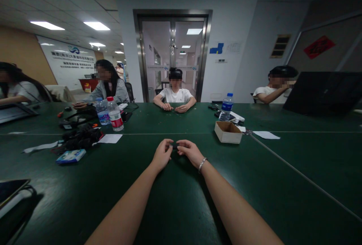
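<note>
My left hand (pixel 163 154) and my right hand (pixel 191 152) are close together over the middle of the green table (pixel 181 196). The fingers of each hand curl inward in a pinch, tips facing each other. Between the fingertips a small dark thing (pixel 174 146) shows, too small to name. A silver bracelet (pixel 202 165) circles my right wrist. An open cardboard box (pixel 227 133) sits to the right, beyond my right hand.
To the left are two bottles (pixel 115 115), tangled black gear (pixel 80 136), a blue-and-white packet (pixel 70 156) and paper (pixel 111 138). A water bottle (pixel 226 107) stands behind the box. One person (pixel 175 96) sits opposite; others sit at both sides. A dark monitor (pixel 322 92) is at right.
</note>
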### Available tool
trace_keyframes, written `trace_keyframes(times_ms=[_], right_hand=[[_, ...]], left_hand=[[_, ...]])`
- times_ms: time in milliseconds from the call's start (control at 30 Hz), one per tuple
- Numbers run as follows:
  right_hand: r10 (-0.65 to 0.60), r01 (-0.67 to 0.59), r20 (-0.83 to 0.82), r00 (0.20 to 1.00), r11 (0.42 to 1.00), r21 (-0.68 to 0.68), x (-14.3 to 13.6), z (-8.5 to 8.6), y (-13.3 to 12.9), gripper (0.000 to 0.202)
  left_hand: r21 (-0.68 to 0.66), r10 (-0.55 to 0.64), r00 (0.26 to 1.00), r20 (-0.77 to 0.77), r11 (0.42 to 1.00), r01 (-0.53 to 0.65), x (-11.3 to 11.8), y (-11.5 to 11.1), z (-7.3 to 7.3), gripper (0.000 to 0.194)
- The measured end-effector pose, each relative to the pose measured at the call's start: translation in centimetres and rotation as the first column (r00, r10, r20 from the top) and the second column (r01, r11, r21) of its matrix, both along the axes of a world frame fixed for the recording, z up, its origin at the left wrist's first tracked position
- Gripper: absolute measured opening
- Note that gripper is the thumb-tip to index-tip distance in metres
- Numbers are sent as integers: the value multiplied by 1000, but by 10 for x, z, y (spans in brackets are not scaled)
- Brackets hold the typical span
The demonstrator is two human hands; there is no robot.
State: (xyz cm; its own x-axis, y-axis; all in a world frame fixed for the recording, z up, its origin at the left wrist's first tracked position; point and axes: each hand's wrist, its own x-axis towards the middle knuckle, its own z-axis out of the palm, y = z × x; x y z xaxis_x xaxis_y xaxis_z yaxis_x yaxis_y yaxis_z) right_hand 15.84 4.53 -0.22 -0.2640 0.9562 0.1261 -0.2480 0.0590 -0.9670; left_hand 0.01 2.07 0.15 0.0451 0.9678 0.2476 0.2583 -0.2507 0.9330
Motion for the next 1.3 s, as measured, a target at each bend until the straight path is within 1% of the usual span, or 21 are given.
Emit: trace_keyframes(times_ms=[133,200,300,400,467,500,567,633,667,767,833,933,1000,1100,1167,1233,1300], right_hand=[[7,-7,-25,1000,1000,-4,0,-1,1,35],[7,-8,-27,1000,1000,-11,0,-1,1,34],[9,-9,-26,1000,1000,-19,0,-1,2,34],[4,-4,-31,1000,1000,-16,1,-1,2,33],[-4,3,-41,999,1000,-18,1,-2,2,34],[-9,8,-47,999,1000,-20,1,-2,3,34],[-19,18,-52,998,1000,-26,1,-2,3,36],[-25,24,-50,998,999,-27,1,-2,3,37],[-25,24,-48,999,999,-25,1,-2,3,37],[-19,18,-45,999,1000,-22,0,-3,3,38],[-21,20,-48,999,999,-26,0,-3,3,38],[-27,26,-43,999,999,-31,-1,-3,3,37],[-25,24,-38,999,999,-29,-1,-3,3,37],[-20,19,-51,999,1000,-21,-1,-3,3,37],[-17,16,-62,998,1000,-19,-1,-3,4,37],[-12,10,-60,998,1000,-23,-1,-4,4,36],[-10,9,-47,999,1000,-23,-1,-4,3,36]], left_hand=[[38,7,999,52,999,-9,-1,-1,3,27],[34,10,998,59,999,-12,-2,0,3,26],[-27,48,998,32,999,-47,-2,5,0,29],[-91,108,992,-68,989,-113,0,12,-2,44],[-130,107,988,-114,984,-121,2,16,-1,52],[-152,105,989,-104,981,-121,2,17,0,55],[-176,108,994,-27,978,-111,1,17,2,52],[-151,86,994,68,986,-75,-1,14,3,42],[-124,52,994,98,991,-40,-2,13,4,39],[-78,-46,993,110,995,55,-6,8,2,36],[-86,-31,998,50,996,35,-6,7,1,34],[-92,37,996,-84,995,-44,-3,7,-1,41],[-50,55,994,-93,997,-60,-2,7,-1,40],[88,34,999,-41,996,-30,-3,6,0,35],[165,-3,998,-67,986,14,-4,6,1,29],[174,-30,995,-91,984,46,-6,7,1,21],[122,-41,997,-65,991,49,-7,8,0,22]])
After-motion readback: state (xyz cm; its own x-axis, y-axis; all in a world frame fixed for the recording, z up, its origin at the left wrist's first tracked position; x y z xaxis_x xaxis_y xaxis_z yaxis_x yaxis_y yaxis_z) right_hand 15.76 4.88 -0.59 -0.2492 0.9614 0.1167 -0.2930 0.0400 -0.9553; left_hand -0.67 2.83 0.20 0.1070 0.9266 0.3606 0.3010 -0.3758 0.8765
